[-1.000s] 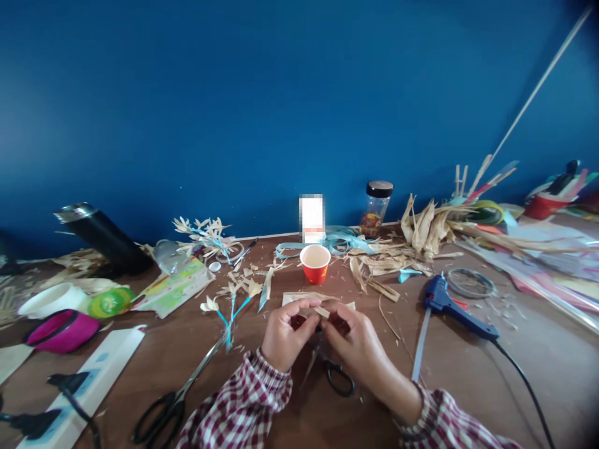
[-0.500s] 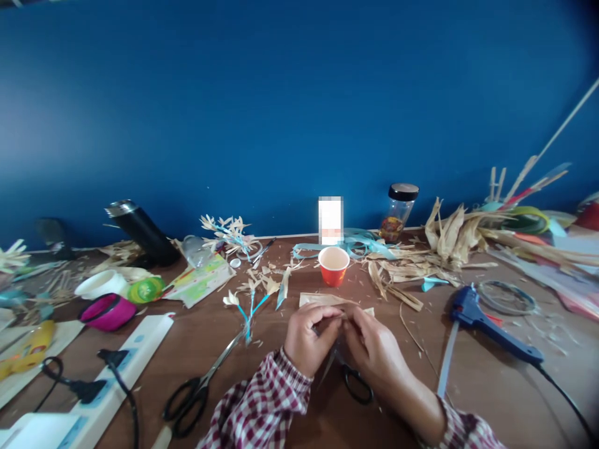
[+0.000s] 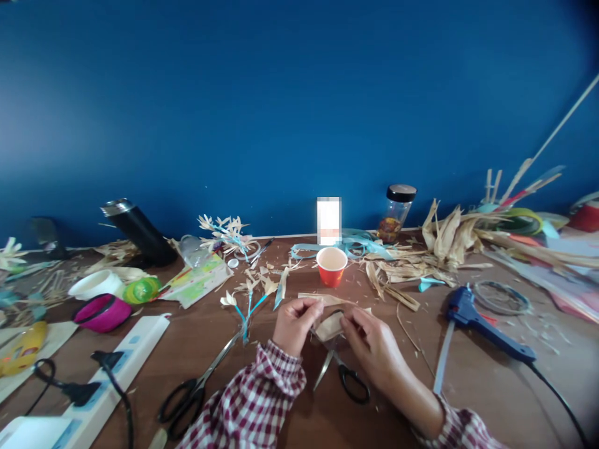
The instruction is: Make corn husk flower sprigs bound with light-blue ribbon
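Note:
Both my hands are raised over the middle of the brown table. The fingertips of my left hand (image 3: 294,325) are pinched together; anything between them is too small to make out. My right hand (image 3: 377,349) pinches the right edge of a small pale piece of corn husk (image 3: 330,328), which hangs between the hands. Below it lies a small pair of scissors (image 3: 354,383), its blades spread and partly covered by the husk. A flat strip of husk (image 3: 306,297) lies just beyond my fingers, and behind it stands a red paper cup (image 3: 332,274).
To the left are larger scissors (image 3: 180,405), blue-stemmed husk flowers (image 3: 246,318), a white power strip (image 3: 135,349) and a black flask (image 3: 140,234). A blue glue gun (image 3: 491,330) lies right with its cord. Dried husks (image 3: 452,237) and a jar (image 3: 397,212) stand behind.
My hands have moved apart, the left one leftward. The husk piece now shows between them, and more of the small scissors is visible. The view has shifted slightly.

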Available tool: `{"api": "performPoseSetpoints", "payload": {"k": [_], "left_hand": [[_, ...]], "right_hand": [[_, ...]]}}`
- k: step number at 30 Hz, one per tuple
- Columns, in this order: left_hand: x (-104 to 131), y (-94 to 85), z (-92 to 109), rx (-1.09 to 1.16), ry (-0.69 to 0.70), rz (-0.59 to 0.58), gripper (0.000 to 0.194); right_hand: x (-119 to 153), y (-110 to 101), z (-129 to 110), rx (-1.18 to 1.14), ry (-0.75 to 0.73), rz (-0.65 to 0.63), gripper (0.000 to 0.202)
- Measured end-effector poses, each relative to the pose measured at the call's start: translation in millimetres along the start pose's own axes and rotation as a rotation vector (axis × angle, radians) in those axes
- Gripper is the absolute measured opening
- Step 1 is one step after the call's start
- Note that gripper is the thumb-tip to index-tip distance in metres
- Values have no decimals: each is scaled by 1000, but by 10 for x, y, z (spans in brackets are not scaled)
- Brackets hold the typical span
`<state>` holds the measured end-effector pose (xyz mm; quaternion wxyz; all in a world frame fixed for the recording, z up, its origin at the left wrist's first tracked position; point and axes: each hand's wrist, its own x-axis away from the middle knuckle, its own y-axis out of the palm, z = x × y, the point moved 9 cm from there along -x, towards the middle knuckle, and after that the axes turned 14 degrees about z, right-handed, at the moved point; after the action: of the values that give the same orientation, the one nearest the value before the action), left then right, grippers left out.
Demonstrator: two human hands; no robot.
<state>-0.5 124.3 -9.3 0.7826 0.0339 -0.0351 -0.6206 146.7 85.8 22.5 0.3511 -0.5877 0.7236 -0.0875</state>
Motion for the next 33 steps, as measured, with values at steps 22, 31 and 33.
{"api": "performPoseSetpoints", "payload": {"k": [22, 31, 33], "left_hand": [[-303, -334, -106, 60, -105, 182, 36], [-289, -484, 272, -522, 394, 302, 25], [-197, -457, 428, -539, 543, 350, 26]], "right_hand": [[1, -55, 72, -39, 73, 21, 26], [-8, -8, 204, -302, 244, 3, 29], [-7, -1, 219, -303, 259, 4, 29]]}}
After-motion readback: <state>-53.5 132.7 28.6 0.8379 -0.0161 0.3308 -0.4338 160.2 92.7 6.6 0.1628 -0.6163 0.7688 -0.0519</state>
